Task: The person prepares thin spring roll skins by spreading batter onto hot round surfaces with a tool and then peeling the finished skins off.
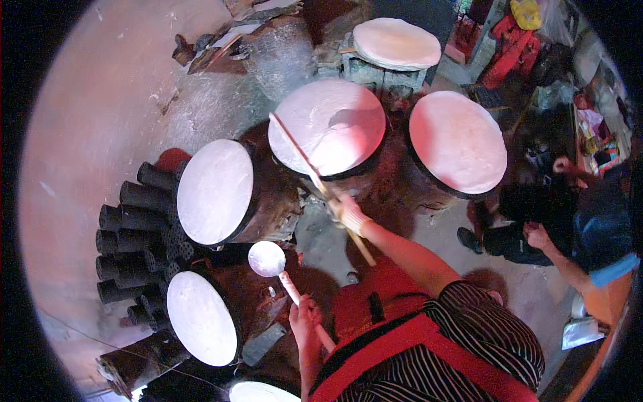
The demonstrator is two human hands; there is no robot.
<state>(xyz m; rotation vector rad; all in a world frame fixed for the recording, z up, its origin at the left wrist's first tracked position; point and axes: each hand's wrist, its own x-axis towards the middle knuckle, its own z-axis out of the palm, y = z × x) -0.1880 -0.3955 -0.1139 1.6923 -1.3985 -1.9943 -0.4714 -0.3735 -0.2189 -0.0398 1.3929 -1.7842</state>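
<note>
My left hand [305,316] is closed around the handle of a ladle [266,259] with a round, pale bowl, which hangs beside the round griddles. My right hand [349,213], in a whitish glove, grips a long wooden stick [296,145]. The stick's far end lies over the middle griddle [326,125], which carries a pale, wet-looking layer with a shadow on it. White layers also cover the left griddle [215,192], the lower left griddle [202,318] and the right griddle [458,141]. Part of another white round [263,392] shows at the bottom edge.
Perforated coal briquettes [143,201] are piled against the wall at the left. A stack of pale flat rounds [397,44] rests on a block stand at the back. At the right, another person [603,216] sits with hands apart from mine. A grey brick [263,344] lies near the lower left griddle.
</note>
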